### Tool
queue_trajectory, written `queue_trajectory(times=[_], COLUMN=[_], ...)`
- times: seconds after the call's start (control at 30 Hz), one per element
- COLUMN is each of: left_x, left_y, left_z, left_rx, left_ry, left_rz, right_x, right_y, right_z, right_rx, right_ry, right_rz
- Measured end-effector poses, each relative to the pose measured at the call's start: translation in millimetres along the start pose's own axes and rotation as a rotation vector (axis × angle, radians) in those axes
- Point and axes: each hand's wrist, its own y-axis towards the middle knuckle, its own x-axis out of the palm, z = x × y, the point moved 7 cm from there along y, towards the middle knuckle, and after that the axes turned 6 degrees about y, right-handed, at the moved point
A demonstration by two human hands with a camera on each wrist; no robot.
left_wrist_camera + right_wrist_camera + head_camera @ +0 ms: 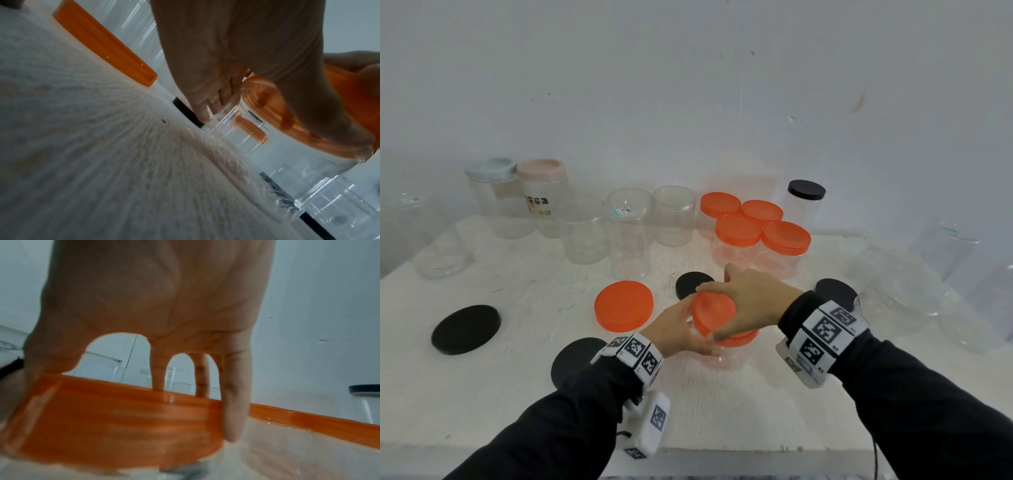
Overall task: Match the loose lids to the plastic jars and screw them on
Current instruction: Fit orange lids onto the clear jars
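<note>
**Holding one jar, one orange lid going on**

Item in hand: one clear plastic jar standing at the table's front centre, left hand wrapped round its wall, fingers curled against it. Right hand over the top, fingers spread and clamped on the rim of one orange lid, which sits tilted on the jar's mouth.

Loose lids on the table: one loose orange lid; four black lids, two partly hidden by the arms.

Capped jars at the back: four orange-capped jars, one black-capped jar, one blue-capped jar, one pink-capped jar.

Open clear jars in the middle row: at least three. More clear containers at both edges, blurred; count uncertain.
</note>
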Motion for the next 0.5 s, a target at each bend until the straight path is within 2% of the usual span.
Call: queue_trajectory(times=[0.07, 0.13, 0.3, 0.5], left_x=[0.1, 0.1, -1.7, -2.7], left_y=[-0.2, -0.3, 0.0, 0.6], left_z=[0.2, 0.8, 1.4, 0.7], left_rx=[-0.002, -0.003, 0.001, 0.011], left_ry=[0.000, 0.004, 0.032, 0.045], left_rz=[-0.005, -0.006, 0.014, 0.022], right_x=[2.5, 5.3, 3.9, -1.7], right_y=[-1.1, -1.2, -3.4, -0.2], right_z=[2.3, 2.5, -4.0, -5.9], right_rx=[0.046, 0.047, -0.091, -0.085], right_ry=[0.015, -0.006, 0.100, 0.015], right_rz=[0.031, 0.001, -0.167, -0.026])
